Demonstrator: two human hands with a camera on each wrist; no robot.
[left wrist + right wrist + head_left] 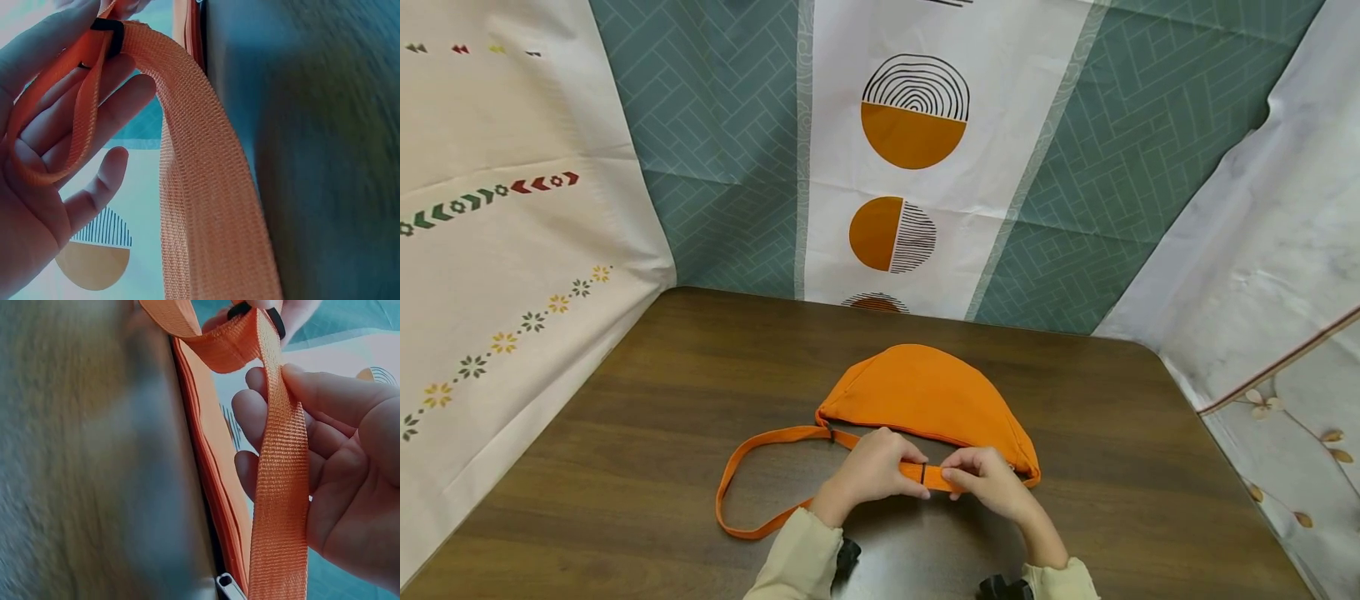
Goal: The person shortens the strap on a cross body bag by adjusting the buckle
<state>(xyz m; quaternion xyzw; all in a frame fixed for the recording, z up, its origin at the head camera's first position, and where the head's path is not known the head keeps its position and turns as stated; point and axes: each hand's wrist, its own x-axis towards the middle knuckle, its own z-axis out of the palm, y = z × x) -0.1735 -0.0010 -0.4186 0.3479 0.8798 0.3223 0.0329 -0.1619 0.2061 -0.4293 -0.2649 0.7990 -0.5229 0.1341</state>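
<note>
An orange waist bag [917, 392] lies on the table, its curved side toward the back. In front of it, both hands hold up its orange webbing strap [206, 169]. My left hand [877, 468] pinches the strap at a black slider buckle [112, 34], and a loop of webbing hangs across the palm in the left wrist view. Just to the right of the buckle, my right hand [992, 482] pinches the strap between thumb and fingers. A metal zipper pull [229, 586] shows at the bag's edge in the right wrist view.
The strap's slack curves out to the left over the brown wooden table [647, 433]. A patterned green and white cloth [722, 150] hangs behind the table's back edge. White printed cloths [512, 275] hang along both sides.
</note>
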